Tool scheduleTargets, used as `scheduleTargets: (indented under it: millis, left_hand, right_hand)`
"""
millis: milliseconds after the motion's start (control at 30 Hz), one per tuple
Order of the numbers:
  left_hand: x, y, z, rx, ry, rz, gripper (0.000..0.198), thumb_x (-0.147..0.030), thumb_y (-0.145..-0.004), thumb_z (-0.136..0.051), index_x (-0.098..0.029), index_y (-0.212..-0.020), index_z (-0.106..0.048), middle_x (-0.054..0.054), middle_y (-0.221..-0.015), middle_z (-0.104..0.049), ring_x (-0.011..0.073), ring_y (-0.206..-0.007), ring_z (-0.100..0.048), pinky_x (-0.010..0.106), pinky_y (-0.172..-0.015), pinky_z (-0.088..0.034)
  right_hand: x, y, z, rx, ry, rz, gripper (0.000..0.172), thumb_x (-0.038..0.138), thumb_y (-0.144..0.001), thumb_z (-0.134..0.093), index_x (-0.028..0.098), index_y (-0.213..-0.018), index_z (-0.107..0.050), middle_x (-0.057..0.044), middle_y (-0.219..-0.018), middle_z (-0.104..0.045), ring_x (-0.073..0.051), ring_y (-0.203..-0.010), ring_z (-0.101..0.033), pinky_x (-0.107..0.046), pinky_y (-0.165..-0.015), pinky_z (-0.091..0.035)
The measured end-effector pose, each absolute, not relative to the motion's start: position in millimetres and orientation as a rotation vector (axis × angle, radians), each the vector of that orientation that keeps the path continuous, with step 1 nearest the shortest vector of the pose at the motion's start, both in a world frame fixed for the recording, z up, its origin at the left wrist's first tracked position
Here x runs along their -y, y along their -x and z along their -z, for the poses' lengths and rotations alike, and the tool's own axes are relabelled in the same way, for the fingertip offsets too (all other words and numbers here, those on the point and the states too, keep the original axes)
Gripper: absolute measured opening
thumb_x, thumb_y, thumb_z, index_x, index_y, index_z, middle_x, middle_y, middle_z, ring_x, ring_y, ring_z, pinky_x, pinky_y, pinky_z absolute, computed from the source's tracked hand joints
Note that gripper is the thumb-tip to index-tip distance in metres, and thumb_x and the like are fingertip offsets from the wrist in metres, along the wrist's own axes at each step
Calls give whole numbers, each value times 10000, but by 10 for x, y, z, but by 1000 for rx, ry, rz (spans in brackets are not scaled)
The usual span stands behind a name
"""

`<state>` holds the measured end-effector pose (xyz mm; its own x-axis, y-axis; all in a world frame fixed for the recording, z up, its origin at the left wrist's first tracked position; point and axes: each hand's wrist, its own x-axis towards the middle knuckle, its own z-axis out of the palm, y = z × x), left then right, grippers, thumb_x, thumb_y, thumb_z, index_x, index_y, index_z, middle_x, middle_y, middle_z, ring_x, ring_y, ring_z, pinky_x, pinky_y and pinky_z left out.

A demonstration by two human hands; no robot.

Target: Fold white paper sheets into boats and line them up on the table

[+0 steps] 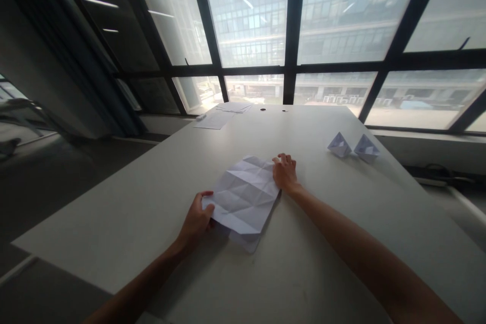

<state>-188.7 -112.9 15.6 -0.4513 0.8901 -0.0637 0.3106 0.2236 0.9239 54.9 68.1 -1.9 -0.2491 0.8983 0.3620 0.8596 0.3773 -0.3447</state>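
A white sheet of paper [246, 192], crossed by many fold creases, lies partly raised on the table in front of me. Its left corner is pinched between the thumb and fingers of my left hand [197, 217]. At the right corner, the curled fingers of my right hand [284, 172] grip the edge; the thumb is mostly hidden. Under the near edge, a lower flap or layer of paper [245, 241] pokes out onto the table.
Two folded paper shapes [339, 146] with pointed tops stand on the right of the white table [152, 197]. Flat paper sheets [214, 119] lie at the far left, beside a small white object [201, 117]. Large windows rise behind the far edge.
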Motion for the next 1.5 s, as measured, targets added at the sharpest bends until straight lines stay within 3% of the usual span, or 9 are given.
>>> scheduleTargets:
  millis: [167,267,400,567,800,1000,1233,1433,1500]
  left_hand:
    - [1157,1835,-198,-1939,-1120,-1207,335,-204,-740,-560,-207,-1069,-500,-29,-668,-572,144,-419,-539,228,-386,-412]
    - [1210,1838,-208,-1967,-1192,-1221,196,-247,-735,-538,-217,-925,-500,-34,-671,-539,143,-447,-522,232,-402,-401]
    - [1240,2056,-269,-2106,-1510,-1228,114,-302,-760,-493,-217,-829,-525,-24,-641,-482,170,-542,-501,263,-498,-431]
    - [1048,2199,-663,-2227,-2120,-1262,375,-332,-813,-522,-177,-1141,-614,109,-1096,-586,278,-1000,-581,405,-864,-513]
    - [555,1736,-553,-1429,-2461,-516,458,-352,-902,-567,-295,-1355,-596,77,-1468,-517,293,-1362,-464,434,-1155,-327]
    - [466,1794,35,-1580,-2500,-338,600,-468,-978,-444,-263,-1535,-354,88,-1583,-349,285,-1498,-233,514,-1212,-129]
    - [475,1822,81,-1640,-2523,-257,521,-352,-1003,-371,-285,-1519,-381,58,-1602,-301,250,-1505,-206,488,-1212,-142]
    - [61,1730,-215,-1654,-2327,219,599,-416,-986,-401,-266,-1556,-298,116,-1634,-181,347,-1501,-182,555,-1167,-220]
    - [-186,1510,-306,-1655,-2311,296,572,-411,-993,-377,-232,-1535,-353,149,-1610,-256,356,-1478,-254,547,-1153,-252]
  right_hand:
    - [-302,-205,-23,2297,1515,-298,515,504,-978,-387,141,-1242,-638,-212,-1335,-555,-353,-1257,-433,-489,-1054,-291]
    - [-150,-48,1,2340,1522,-445,705,642,-952,-338,153,-1440,-482,-233,-1527,-379,-424,-1418,-270,-589,-1114,-154]
    - [-46,4,54,2378,1491,-461,723,686,-937,-322,224,-1481,-432,-202,-1615,-233,-439,-1487,-97,-642,-1121,-15]
    - [23,-18,85,2386,1445,-384,751,697,-916,-363,223,-1496,-412,-204,-1628,-189,-447,-1493,-33,-639,-1127,23]
    - [-63,-153,42,2470,1308,-364,728,648,-923,-410,212,-1505,-389,-199,-1615,-234,-420,-1495,-87,-619,-1144,-32]
    - [-75,-295,-1,2510,1194,-282,544,445,-974,-404,150,-1424,-489,-193,-1574,-339,-349,-1487,-196,-567,-1169,-81]
    - [603,-345,100,2531,1120,-434,708,517,-955,-418,134,-1541,-308,-214,-1623,-180,-379,-1509,-88,-568,-1184,-36]
    - [711,-420,43,2579,1108,-476,791,585,-924,-458,147,-1557,-276,-209,-1636,-109,-403,-1507,-26,-594,-1179,-23]
    - [691,-421,36,2585,1107,-458,795,588,-931,-446,122,-1554,-280,-226,-1631,-105,-415,-1504,-23,-606,-1176,-23]
